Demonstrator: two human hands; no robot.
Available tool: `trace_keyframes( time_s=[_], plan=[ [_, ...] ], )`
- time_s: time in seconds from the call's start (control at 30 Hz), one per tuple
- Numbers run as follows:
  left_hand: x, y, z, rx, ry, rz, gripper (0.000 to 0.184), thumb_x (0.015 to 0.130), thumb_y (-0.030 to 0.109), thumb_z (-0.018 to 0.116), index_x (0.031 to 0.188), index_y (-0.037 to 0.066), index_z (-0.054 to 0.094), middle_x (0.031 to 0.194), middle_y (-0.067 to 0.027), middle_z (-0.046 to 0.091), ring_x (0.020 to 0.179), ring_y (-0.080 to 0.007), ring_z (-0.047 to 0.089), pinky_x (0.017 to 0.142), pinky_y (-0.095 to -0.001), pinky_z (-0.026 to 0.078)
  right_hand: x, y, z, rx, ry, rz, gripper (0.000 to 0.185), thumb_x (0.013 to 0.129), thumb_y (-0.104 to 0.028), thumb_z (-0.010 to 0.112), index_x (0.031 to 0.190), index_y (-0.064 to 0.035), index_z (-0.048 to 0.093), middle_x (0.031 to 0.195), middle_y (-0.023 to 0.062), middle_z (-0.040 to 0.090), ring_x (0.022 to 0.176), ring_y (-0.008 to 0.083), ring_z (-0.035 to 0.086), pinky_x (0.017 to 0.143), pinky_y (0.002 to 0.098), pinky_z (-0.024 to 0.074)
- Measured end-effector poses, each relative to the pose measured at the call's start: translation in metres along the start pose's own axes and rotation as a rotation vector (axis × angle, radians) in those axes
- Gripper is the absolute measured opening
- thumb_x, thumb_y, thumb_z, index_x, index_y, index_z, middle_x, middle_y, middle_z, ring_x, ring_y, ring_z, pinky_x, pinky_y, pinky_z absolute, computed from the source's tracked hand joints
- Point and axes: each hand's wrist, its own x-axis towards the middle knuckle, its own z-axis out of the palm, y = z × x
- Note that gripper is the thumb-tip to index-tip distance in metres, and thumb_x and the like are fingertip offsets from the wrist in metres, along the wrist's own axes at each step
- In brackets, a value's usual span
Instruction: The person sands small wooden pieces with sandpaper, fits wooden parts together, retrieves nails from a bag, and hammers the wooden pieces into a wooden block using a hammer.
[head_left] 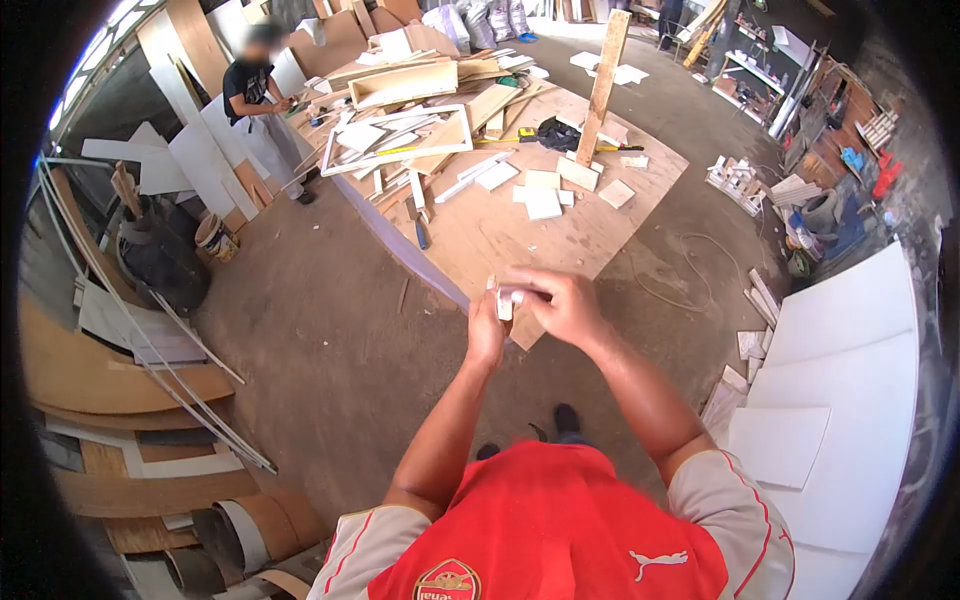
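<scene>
Both hands meet at the near corner of the plywood table (pixel 470 240). My left hand (pixel 486 330) is closed around a small pale block of wood (pixel 505 308), its end facing me. Over the top of that block bends my right hand (pixel 566 305), fingers curled and thumb hidden; whatever they grip, if anything, is too small to make out. On the tabletop beyond lie several white offcuts (pixel 543 203). A blue-handled tool (pixel 421 234) rests near the left edge.
A heap of boards with an open wooden box (pixel 405 85) and a white frame (pixel 398 160) covers the far table. One plank (pixel 603 90) stands upright. Another person (pixel 262 105) works at the far left. White panels (pixel 840 400) lean at right; curved sheets (pixel 120 390) lie left.
</scene>
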Motion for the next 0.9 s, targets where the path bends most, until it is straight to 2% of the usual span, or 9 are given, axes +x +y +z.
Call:
trace_keyframes(
  time_s=[0.1,0.23,0.27,0.4,0.5,0.63,0.67,0.8,0.9],
  plan=[
    [-0.015,0.009,-0.016,0.02,-0.032,-0.033,0.044,0.113,0.038,0.043,0.084,0.01,0.063,0.064,0.0051,0.05,0.049,-0.0069,0.041,0.044,-0.028,0.028,-0.012,-0.012,0.021,-0.042,-0.039,-0.117,0.029,0.093,-0.008,0.076,0.121,-0.0068,0.079,0.11,0.0132,0.08,0.091,0.0214,0.08,0.076,0.0319,0.0617],
    [-0.025,0.016,-0.025,0.046,-0.043,-0.052,0.044,0.112,0.038,0.044,0.084,0.011,0.062,0.064,0.0048,0.05,0.049,-0.0067,0.041,0.044,-0.0281,0.027,-0.018,-0.032,0.023,-0.048,0.026,0.046,0.029,0.093,-0.008,0.076,0.122,-0.0101,0.08,0.109,0.012,0.081,0.091,0.0211,0.08,0.076,0.0316,0.0611],
    [-0.029,0.016,-0.026,0.054,-0.044,-0.06,0.044,0.112,0.039,0.044,0.083,0.011,0.062,0.063,0.0049,0.05,0.049,-0.0066,0.041,0.044,-0.028,0.027,-0.024,-0.035,0.027,-0.03,-0.007,-0.084,0.03,0.092,-0.009,0.077,0.122,-0.012,0.08,0.106,0.0118,0.081,0.088,0.0212,0.08,0.074,0.0318,0.0608],
    [-0.038,0.019,-0.022,0.072,-0.123,-0.087,0.041,0.109,0.037,0.044,0.077,0.015,0.057,0.061,0.0041,0.048,0.046,-0.0081,0.039,0.042,-0.0276,0.025,-0.03,-0.047,0.013,-0.291,-0.005,0.119,0.029,0.092,-0.009,0.077,0.12,-0.0158,0.082,0.098,0.0115,0.08,0.08,0.0216,0.078,0.069,0.0321,0.059],
    [-0.037,0.013,-0.021,0.069,-0.2,-0.098,0.04,0.11,0.037,0.044,0.078,0.015,0.056,0.061,0.0047,0.047,0.046,-0.0077,0.038,0.042,-0.0275,0.025,-0.041,-0.041,0.017,-0.09,0.128,-0.027,0.028,0.092,-0.013,0.077,0.119,-0.0172,0.082,0.096,0.011,0.08,0.077,0.0214,0.077,0.065,0.0322,0.0573],
    [-0.039,0.008,-0.013,0.061,-0.201,-0.12,0.041,0.111,0.038,0.044,0.079,0.015,0.056,0.061,0.0057,0.046,0.046,-0.0075,0.038,0.042,-0.0273,0.024,-0.049,-0.042,0.007,-0.318,0.036,-0.004,0.029,0.091,-0.009,0.078,0.119,-0.0163,0.082,0.096,0.0118,0.08,0.08,0.0225,0.078,0.069,0.0343,0.0595],
    [-0.039,0.006,-0.012,0.062,-0.201,-0.129,0.041,0.111,0.039,0.044,0.079,0.015,0.056,0.061,0.006,0.045,0.046,-0.0074,0.037,0.043,-0.0273,0.024,-0.043,-0.046,-0.001,-0.353,0.006,0.153,0.029,0.091,-0.009,0.078,0.119,-0.0168,0.082,0.098,0.0113,0.08,0.081,0.0223,0.079,0.07,0.0346,0.0599],
    [-0.045,0.014,0.001,0.095,-0.145,-0.103,0.043,0.112,0.04,0.044,0.077,0.016,0.055,0.061,0.0061,0.045,0.046,-0.0074,0.036,0.042,-0.0278,0.024,-0.052,-0.031,0.003,-0.187,0.053,-0.075,0.027,0.093,-0.014,0.078,0.119,-0.0179,0.082,0.095,0.0072,0.081,0.077,0.0183,0.077,0.062,0.0328,0.0568],
    [-0.044,0.019,0.008,0.071,-0.147,-0.141,0.043,0.111,0.039,0.044,0.077,0.016,0.055,0.061,0.0061,0.045,0.045,-0.0076,0.036,0.042,-0.0282,0.024,-0.049,-0.034,-0.006,-0.327,-0.023,0.01,0.029,0.093,-0.01,0.078,0.121,-0.0157,0.082,0.092,0.0085,0.08,0.074,0.0177,0.076,0.063,0.0328,0.0568]
  ],
)
